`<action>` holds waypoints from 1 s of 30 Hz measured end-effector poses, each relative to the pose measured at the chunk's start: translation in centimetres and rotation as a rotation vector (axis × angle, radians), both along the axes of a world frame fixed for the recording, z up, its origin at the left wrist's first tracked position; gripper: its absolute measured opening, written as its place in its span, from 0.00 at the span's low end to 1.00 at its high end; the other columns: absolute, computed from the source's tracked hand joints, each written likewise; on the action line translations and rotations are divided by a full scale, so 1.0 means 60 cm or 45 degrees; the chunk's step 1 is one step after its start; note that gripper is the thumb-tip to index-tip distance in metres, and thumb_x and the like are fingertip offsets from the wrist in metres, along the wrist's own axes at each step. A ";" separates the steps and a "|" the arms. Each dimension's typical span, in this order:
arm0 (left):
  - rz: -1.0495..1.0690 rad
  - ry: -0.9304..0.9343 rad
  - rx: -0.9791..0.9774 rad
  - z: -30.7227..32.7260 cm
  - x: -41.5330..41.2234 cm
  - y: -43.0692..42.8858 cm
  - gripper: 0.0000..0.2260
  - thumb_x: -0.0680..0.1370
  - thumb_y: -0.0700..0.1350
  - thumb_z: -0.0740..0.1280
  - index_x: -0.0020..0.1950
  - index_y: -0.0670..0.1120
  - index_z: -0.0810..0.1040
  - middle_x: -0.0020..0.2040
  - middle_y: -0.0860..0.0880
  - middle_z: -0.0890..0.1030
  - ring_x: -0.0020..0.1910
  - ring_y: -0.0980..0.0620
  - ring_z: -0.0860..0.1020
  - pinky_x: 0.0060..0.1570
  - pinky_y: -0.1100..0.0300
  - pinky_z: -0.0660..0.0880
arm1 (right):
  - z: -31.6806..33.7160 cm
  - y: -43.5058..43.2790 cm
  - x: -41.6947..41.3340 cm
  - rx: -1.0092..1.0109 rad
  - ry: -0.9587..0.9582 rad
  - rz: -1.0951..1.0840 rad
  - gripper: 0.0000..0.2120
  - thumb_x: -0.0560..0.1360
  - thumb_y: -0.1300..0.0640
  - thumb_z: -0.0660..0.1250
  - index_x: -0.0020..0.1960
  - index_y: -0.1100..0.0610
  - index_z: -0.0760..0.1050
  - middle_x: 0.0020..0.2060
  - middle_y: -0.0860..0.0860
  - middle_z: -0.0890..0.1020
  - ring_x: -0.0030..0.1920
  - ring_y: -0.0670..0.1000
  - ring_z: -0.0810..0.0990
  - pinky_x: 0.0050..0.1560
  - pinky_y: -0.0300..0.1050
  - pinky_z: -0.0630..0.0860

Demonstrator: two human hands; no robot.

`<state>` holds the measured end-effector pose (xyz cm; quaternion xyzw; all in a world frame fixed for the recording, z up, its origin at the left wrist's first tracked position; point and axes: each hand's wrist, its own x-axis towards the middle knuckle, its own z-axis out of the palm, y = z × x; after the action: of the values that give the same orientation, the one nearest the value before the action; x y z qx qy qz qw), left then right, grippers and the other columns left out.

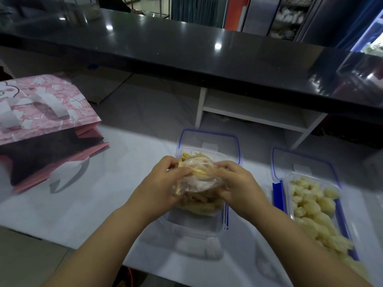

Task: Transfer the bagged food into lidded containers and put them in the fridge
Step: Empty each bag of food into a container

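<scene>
Both hands, left hand (163,183) and right hand (236,183), grip a crumpled clear plastic bag of yellow strips (199,177) over a clear rectangular container (199,222), likely to empty it. Right of it, a second clear container of pale chunks (315,206) waits unlidded.

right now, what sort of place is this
Probably the staff side of a shop or cafe counter: a long raised black counter, white shelves under it, and what looks like a stocked cabinet beyond.
</scene>
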<state>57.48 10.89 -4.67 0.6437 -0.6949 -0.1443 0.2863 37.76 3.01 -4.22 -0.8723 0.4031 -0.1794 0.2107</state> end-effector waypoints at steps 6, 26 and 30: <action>0.220 0.312 -0.047 0.037 0.006 -0.002 0.20 0.71 0.44 0.73 0.55 0.58 0.66 0.48 0.61 0.75 0.46 0.60 0.77 0.43 0.72 0.75 | 0.046 -0.015 0.011 0.087 -0.252 -0.136 0.13 0.70 0.59 0.74 0.54 0.54 0.81 0.53 0.42 0.78 0.52 0.41 0.76 0.53 0.30 0.74; 0.082 0.230 0.127 0.021 -0.001 0.005 0.22 0.73 0.62 0.50 0.42 0.47 0.75 0.47 0.56 0.67 0.50 0.57 0.69 0.47 0.66 0.68 | 0.058 -0.001 0.016 0.375 -0.222 -0.051 0.21 0.77 0.62 0.62 0.69 0.49 0.69 0.61 0.39 0.72 0.61 0.40 0.70 0.59 0.30 0.69; 0.106 0.203 0.074 0.035 0.001 -0.005 0.12 0.78 0.53 0.60 0.56 0.53 0.80 0.45 0.54 0.71 0.46 0.57 0.71 0.43 0.68 0.69 | 0.080 -0.015 0.020 0.369 -0.130 -0.097 0.21 0.77 0.65 0.62 0.66 0.47 0.73 0.51 0.44 0.80 0.51 0.44 0.80 0.52 0.38 0.78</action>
<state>57.55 10.58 -2.57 0.6665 -0.6380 -0.2034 0.3277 38.99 2.08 0.60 -0.8066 0.4463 -0.1715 0.3475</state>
